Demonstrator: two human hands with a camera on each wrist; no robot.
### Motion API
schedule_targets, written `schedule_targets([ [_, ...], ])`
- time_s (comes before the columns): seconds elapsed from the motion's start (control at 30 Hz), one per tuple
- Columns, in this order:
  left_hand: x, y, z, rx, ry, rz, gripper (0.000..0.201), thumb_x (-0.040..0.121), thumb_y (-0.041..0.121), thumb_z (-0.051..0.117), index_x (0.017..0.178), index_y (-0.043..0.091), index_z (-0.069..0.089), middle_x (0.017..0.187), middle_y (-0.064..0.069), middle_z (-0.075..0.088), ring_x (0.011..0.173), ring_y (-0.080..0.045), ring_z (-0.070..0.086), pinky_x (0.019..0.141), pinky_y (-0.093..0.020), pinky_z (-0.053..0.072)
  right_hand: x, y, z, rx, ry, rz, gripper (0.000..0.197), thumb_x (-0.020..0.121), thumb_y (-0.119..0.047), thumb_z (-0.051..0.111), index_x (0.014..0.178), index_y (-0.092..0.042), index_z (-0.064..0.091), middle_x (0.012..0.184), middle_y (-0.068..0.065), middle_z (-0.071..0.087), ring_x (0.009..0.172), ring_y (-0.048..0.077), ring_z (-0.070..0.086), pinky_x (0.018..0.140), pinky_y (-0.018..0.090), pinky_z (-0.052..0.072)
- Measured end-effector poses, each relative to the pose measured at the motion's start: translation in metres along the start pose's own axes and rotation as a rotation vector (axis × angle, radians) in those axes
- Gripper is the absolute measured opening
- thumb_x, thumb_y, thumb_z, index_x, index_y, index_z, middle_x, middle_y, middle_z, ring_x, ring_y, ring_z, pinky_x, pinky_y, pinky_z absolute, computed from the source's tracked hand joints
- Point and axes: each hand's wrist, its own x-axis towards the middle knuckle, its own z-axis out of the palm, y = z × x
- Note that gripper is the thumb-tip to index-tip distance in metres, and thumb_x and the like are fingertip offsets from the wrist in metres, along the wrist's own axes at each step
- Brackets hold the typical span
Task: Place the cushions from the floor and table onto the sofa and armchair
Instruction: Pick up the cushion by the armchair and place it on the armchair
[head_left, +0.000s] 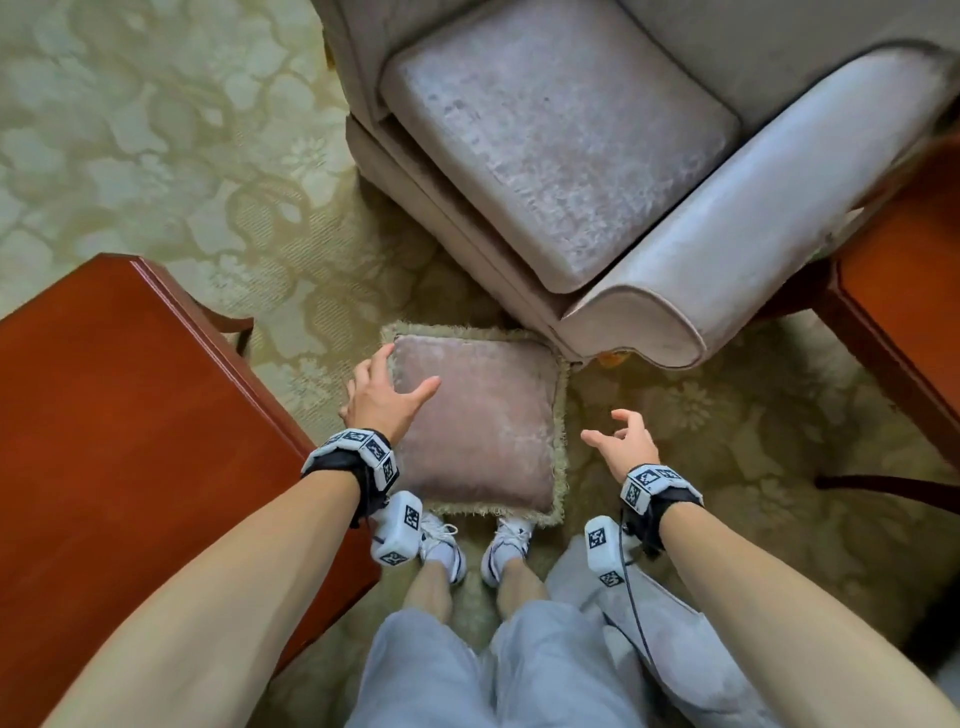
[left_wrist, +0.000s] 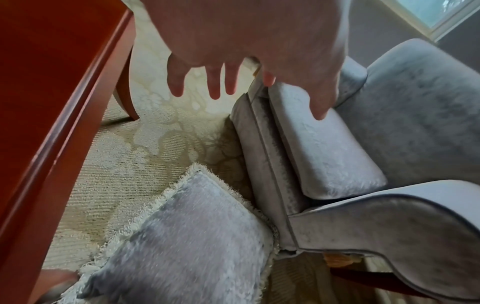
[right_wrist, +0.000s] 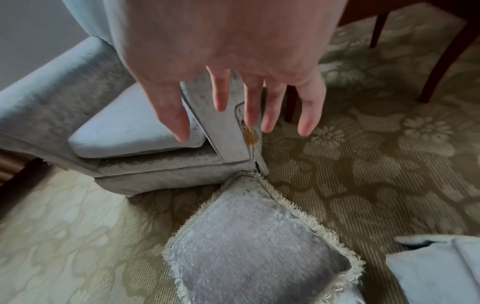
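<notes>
A square pinkish-grey velvet cushion (head_left: 480, 421) with a pale fringe lies flat on the carpet, its far right corner against the armchair's front. The same cushion (left_wrist: 187, 242) shows in the left wrist view and the cushion (right_wrist: 254, 244) in the right wrist view. My left hand (head_left: 384, 395) hovers open over its left edge, fingers spread, holding nothing. My right hand (head_left: 621, 441) hangs open to the right of the cushion, above the carpet, fingers loosely spread. The grey velvet armchair (head_left: 561, 166) stands just beyond, its seat bare.
A red-brown wooden table (head_left: 130, 415) stands close on my left, its edge near my left wrist. Another wooden table (head_left: 904, 291) is at the right, beside the armchair's arm. Patterned green carpet (head_left: 156, 156) covers the floor. My feet (head_left: 467, 545) stand at the cushion's near edge.
</notes>
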Motion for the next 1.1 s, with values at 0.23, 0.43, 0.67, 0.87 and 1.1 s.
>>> schedule_targets([
  [0.23,0.058,-0.038,0.098,0.037,-0.083,-0.108,0.085,0.076,0.072,0.061,0.146,0.035,0.03,0.149,-0.008,0.033,0.135,-0.028,0.033,0.109,-0.054,0.031,0.09,0.036,0.065,0.016,-0.077,0.093,0.063,0.082,-0.04,0.074,0.135,-0.018,0.047,0.127,0.01,0.056,0.114,0.028,0.054,0.092,0.034,0.04],
  [0.43,0.11,-0.084,0.181,0.102,-0.105,-0.202,0.088,0.074,0.076,0.059,0.146,0.035,0.029,0.149,-0.009,0.034,0.135,-0.031,0.035,0.107,-0.056,0.034,0.177,0.077,0.116,-0.022,-0.155,0.134,0.067,0.08,-0.045,0.074,0.136,-0.019,0.045,0.132,0.011,0.053,0.119,0.029,0.052,0.099,0.038,0.04],
  [0.67,0.178,-0.142,0.241,0.008,-0.034,-0.307,0.088,0.076,0.069,0.064,0.148,0.032,0.031,0.149,-0.015,0.033,0.135,-0.035,0.036,0.11,-0.05,0.032,0.274,0.099,0.163,-0.03,-0.139,0.139,0.066,0.082,-0.043,0.073,0.136,-0.016,0.047,0.137,0.008,0.052,0.123,0.029,0.05,0.098,0.038,0.039],
  [0.87,0.239,-0.18,0.276,-0.027,0.02,-0.359,0.09,0.075,0.072,0.062,0.147,0.03,0.031,0.148,-0.017,0.034,0.133,-0.037,0.038,0.11,-0.051,0.032,0.338,0.102,0.201,0.072,-0.115,0.163,0.086,0.075,-0.048,0.078,0.142,-0.011,0.039,0.142,0.013,0.048,0.128,0.034,0.047,0.105,0.043,0.038],
  [1.1,0.283,-0.202,0.295,-0.019,0.062,-0.343,0.099,0.073,0.067,0.068,0.149,0.021,0.027,0.151,-0.017,0.031,0.138,-0.036,0.029,0.112,-0.052,0.026,0.377,0.099,0.227,0.139,-0.131,0.217,0.11,0.067,-0.047,0.085,0.145,-0.002,0.022,0.144,0.02,0.044,0.127,0.037,0.049,0.108,0.047,0.038],
])
